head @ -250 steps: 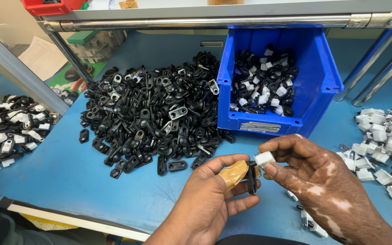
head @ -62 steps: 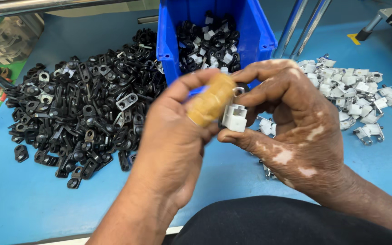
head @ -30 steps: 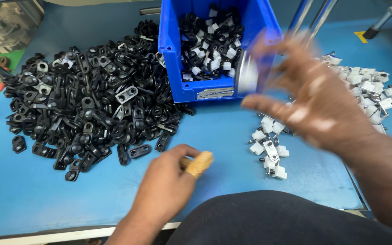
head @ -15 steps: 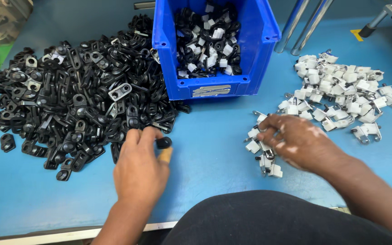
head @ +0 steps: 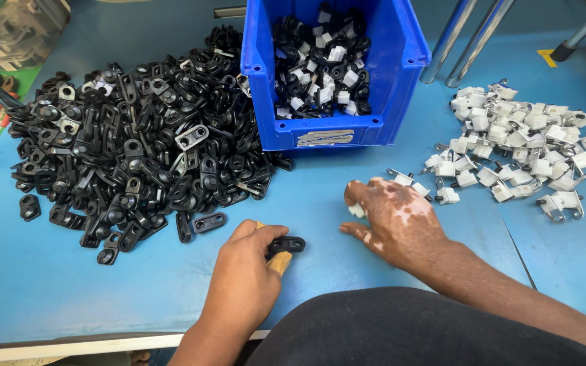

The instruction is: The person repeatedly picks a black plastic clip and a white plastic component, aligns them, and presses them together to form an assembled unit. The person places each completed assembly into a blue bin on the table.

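The left hand [head: 249,271] pinches a black bracket [head: 286,245] against a wooden-handled tool [head: 278,261] near the desk's [head: 49,291] front edge. The right hand [head: 395,220], fingers spread, covers a white clip [head: 357,211]; it is best pinched singly and lifted clear of its neighbours.

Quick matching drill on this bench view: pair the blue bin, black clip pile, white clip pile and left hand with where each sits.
1 blue bin
2 black clip pile
3 white clip pile
4 left hand

a right of the bin
b near table edge, holding a tan-handled tool and a black clip
c top centre
d left of the bin

Pairs: 1-c, 2-d, 3-a, 4-b
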